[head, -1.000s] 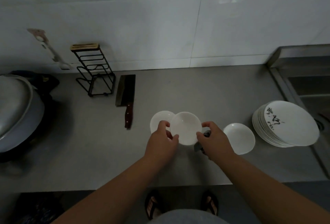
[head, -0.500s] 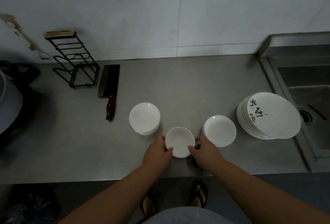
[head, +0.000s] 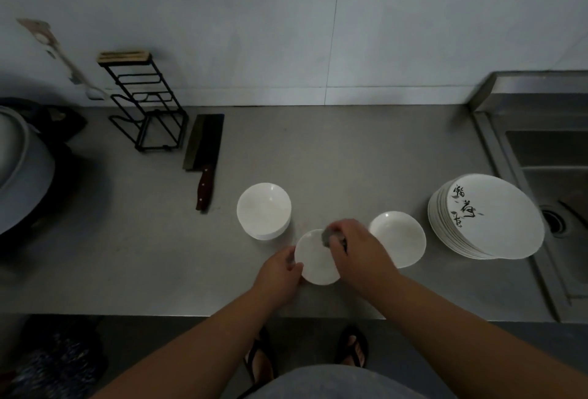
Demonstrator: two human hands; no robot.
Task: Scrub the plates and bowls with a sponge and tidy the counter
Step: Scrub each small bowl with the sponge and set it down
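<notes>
A small white bowl (head: pixel 315 263) is held over the steel counter (head: pixel 350 160) near its front edge. My left hand (head: pixel 280 273) grips its left rim. My right hand (head: pixel 359 249) is closed on a grey sponge (head: pixel 327 236) and presses it into the bowl's upper right part. Behind and to the left sits a stack of white bowls (head: pixel 263 210). A single white bowl (head: pixel 399 238) lies to the right, partly hidden by my right hand. Further right is a stack of white plates (head: pixel 490 217) with black writing on the top one.
A cleaver (head: pixel 203 150) lies on the counter by a black wire rack (head: pixel 143 106). A large pot (head: pixel 19 169) stands at the left edge. The sink (head: pixel 553 176) is at the right. My sandalled feet show below the counter edge.
My right hand has come up over the bowl's rim with the sponge and now presses it inside. My left hand keeps its hold on the left rim. The camera view has shifted slightly.
</notes>
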